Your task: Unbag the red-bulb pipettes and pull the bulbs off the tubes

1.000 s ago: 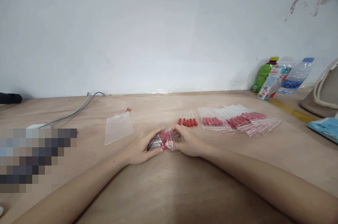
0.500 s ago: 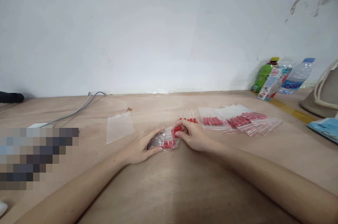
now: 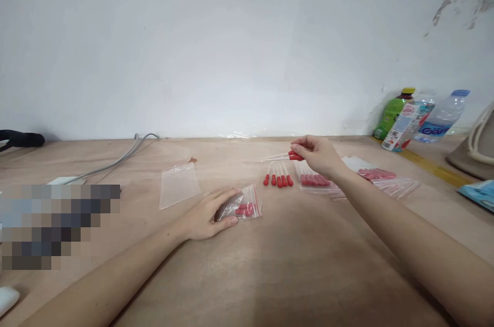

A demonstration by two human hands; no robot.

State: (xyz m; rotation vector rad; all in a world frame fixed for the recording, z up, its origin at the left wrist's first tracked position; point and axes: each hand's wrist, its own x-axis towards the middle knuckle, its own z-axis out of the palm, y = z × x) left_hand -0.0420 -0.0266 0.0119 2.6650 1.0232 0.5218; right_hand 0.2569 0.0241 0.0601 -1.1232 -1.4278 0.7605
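My left hand (image 3: pixel 210 216) rests on the table, thumb and fingers closed round the end of a clear zip-lock bag (image 3: pixel 257 210). Several red-bulbed droppers (image 3: pixel 244 210) show inside it; the bag's red-lined mouth faces right. My right hand (image 3: pixel 314 153) is raised above the table, pinching red-bulbed droppers (image 3: pixel 295 156) by their bulbs, thin pale stems pointing left; how many I cannot tell. Just below that hand lies a row of loose droppers (image 3: pixel 280 181), bulbs toward me. Filled bags (image 3: pixel 314 181) overlap to the right, partly hidden by my right hand and forearm.
A flat zip-lock bag (image 3: pixel 179 185) lies left of my left hand. Grey cables (image 3: pixel 111 165) run along the back left. Bottles (image 3: pixel 434 124) stand by the wall at right, with a blue packet (image 3: pixel 478 191) and a beige bag (image 3: pixel 473 144) nearby. A blurred patch covers the left side.
My right hand has moved from the mouth of the held bag up and right, to above the loose droppers, and now has droppers in its fingers. My left hand stays on the bag.
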